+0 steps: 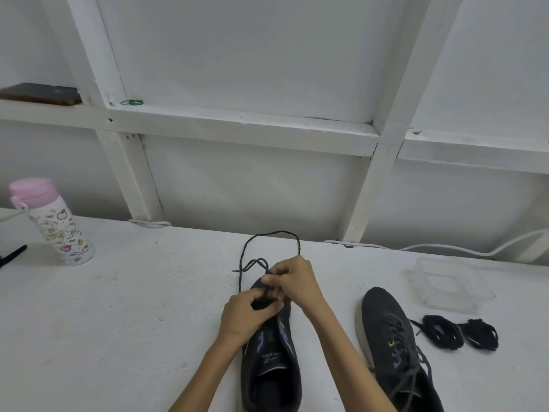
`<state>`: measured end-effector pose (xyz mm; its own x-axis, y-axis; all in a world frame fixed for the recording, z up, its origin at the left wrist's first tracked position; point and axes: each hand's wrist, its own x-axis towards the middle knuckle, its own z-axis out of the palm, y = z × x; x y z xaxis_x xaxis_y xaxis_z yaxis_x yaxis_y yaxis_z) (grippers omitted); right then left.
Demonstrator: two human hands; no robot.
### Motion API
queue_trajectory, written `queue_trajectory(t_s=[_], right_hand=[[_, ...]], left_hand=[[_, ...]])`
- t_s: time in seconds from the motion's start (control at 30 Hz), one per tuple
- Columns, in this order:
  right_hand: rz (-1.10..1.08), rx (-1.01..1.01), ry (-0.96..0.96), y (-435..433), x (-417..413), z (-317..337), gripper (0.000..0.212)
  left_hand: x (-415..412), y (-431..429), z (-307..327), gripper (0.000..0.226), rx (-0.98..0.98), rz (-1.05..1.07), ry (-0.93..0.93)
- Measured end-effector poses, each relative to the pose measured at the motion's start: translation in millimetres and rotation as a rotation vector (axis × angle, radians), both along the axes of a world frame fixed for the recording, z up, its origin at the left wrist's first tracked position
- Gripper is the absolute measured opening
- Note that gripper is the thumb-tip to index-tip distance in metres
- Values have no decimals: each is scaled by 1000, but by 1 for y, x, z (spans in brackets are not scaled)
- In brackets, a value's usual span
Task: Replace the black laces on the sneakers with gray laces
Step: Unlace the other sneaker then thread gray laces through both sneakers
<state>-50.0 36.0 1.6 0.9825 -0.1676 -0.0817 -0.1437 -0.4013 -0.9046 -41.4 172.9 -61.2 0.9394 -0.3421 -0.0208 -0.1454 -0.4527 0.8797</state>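
Both your hands are closed down at the toe end of the middle sneaker (pixel 271 367). Your left hand (pixel 249 312) has its fingers curled onto the front eyelet area, and your right hand (pixel 292 281) pinches the lace (pixel 279 231) just beyond it. The lace arcs in a tall loop over the far side of the surface (pixel 133 307), with its loose ends lying just left of your right hand.

That loop is probably the main risk. Pull one side too fast and it may twist or knot on itself, or the two ends will come out uneven. Your fingers hide the eyelets, so you could easily skip a hole or cross the lace the wrong way.

The lace reads dark here. Check it against the two black bundles (pixel 442 331) to the right of the right sneaker (pixel 395 346), so you don't rethread an old one.
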Motion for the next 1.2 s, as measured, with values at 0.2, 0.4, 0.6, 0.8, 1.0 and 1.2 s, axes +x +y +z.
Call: queue_trajectory(t_s=[0.2,0.4,0.6,0.8,1.0,1.2], right_hand=[[-111,235,-257,-6,23,66,14],[-56,299,-343,-8,52,105,8],[-56,-162,226,-40,62,13,17],[27,-109,562,-48,35,-35,6],[-252,357,247,-44,37,-36,28],[-332,743,-9,-53,29,-4,12]], left_hand=[[1,1,-2,11,43,-11,4],[3,2,-1,6,8,-42,23],[-1,0,3,5,15,-28,10],[2,-1,0,2,40,-37,2],[-1,-1,2,1,60,-30,-7],[-5,-1,1,3,15,4,-30]])
